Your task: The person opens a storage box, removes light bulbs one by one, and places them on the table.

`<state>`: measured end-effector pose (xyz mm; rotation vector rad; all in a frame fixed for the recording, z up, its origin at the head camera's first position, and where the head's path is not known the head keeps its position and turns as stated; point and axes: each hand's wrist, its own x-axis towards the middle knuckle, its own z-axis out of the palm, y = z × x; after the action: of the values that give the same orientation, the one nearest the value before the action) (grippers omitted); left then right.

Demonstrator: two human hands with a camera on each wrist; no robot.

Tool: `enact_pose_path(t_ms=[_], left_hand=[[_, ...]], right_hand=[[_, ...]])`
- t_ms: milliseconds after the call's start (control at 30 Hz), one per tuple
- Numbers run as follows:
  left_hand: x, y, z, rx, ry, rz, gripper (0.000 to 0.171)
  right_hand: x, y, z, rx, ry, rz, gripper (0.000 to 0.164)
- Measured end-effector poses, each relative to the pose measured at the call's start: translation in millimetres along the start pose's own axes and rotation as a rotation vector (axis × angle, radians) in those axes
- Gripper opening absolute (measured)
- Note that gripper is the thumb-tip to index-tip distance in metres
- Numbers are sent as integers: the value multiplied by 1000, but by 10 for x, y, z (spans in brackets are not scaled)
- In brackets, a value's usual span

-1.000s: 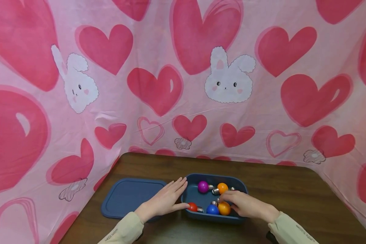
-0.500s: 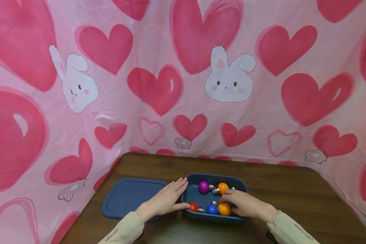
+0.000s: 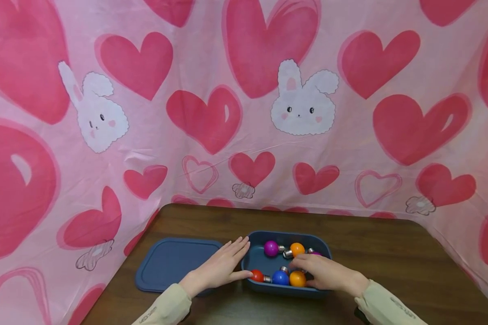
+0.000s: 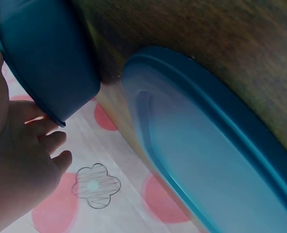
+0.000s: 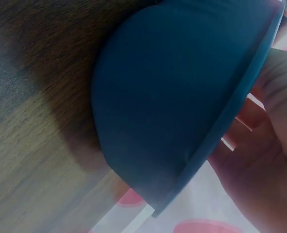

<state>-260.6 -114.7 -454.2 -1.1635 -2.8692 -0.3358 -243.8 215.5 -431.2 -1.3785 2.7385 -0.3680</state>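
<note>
A dark blue plastic box (image 3: 284, 292) holds several coloured light bulbs with metal screw bases. My left hand (image 3: 219, 266) lies at its left rim, fingers extended and thumb by the red bulb (image 3: 257, 275). My right hand (image 3: 329, 273) reaches over the right rim, its fingers bent around the screw-base side of the near orange bulb (image 3: 297, 279); the fingertips are partly hidden. The blue bulb (image 3: 280, 278) lies just left of that one. Towards the back are a purple bulb (image 3: 270, 248) and another orange bulb (image 3: 297, 249). A magenta bulb (image 3: 315, 253) shows partly beyond my right hand.
A flat blue lid (image 3: 175, 264) lies on the wooden table (image 3: 362, 243) left of the box, partly behind my left forearm. A pink cloth (image 3: 211, 176) with hearts and rabbits hangs around the back and sides of the table.
The near orange bulb has turned slightly under my right hand, and the blue bulb has slid a little left. More of the magenta bulb shows. My left hand has stayed put.
</note>
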Motion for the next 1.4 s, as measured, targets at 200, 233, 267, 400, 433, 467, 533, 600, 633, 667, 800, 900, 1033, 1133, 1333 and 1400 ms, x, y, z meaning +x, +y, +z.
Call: enact_pose_path(t_ms=[200, 233, 267, 400, 433, 467, 533, 600, 633, 667, 800, 900, 1033, 1133, 1333, 1400], left_hand=[[1, 4, 2, -7, 2, -3, 86], [1, 6, 0, -11, -1, -5, 86], [2, 7, 0, -15, -2, -7, 86], [1, 5, 9, -18, 0, -10, 86], [1, 4, 11, -17, 0, -11, 87], [1, 1, 16, -15, 2, -11, 87], [0, 0, 19, -13, 2, -13, 87], [-2, 1, 20, -20, 0, -16, 87], [-3, 2, 21, -22, 2, -14, 86], [-3, 5, 19, -24, 2, -15, 86], [-5, 18, 8, -34, -4, -22, 85], [-6, 22, 7, -30, -5, -25, 85], [-11, 21, 28, -6, 10, -15, 84], [-19, 23, 44, 10, 21, -8, 84], [-24, 5, 66, 15, 36, 1, 83], [-19, -5, 71, 17, 38, 3, 83]], right_hand=[[21, 5, -7, -7, -9, -28, 37], [23, 6, -9, -10, -9, -26, 37], [24, 7, -10, -11, -10, -21, 36], [25, 8, -13, -7, -7, -14, 34], [24, 8, -15, -3, -7, -12, 33], [24, 8, -19, -1, -5, -13, 33], [24, 9, -29, 2, -5, -8, 33], [23, 7, -43, -2, -2, 0, 32], [23, 7, -52, -5, -1, 7, 32], [23, 6, -62, -10, 0, 13, 32], [25, 4, -105, 1, 2, 32, 29], [27, -1, -140, 24, 8, 33, 28], [11, -9, -196, 45, 23, 50, 29], [-15, -9, -234, 48, 42, 73, 32], [-82, 9, -304, 25, 89, 144, 39], [-107, 16, -335, 11, 107, 160, 39]])
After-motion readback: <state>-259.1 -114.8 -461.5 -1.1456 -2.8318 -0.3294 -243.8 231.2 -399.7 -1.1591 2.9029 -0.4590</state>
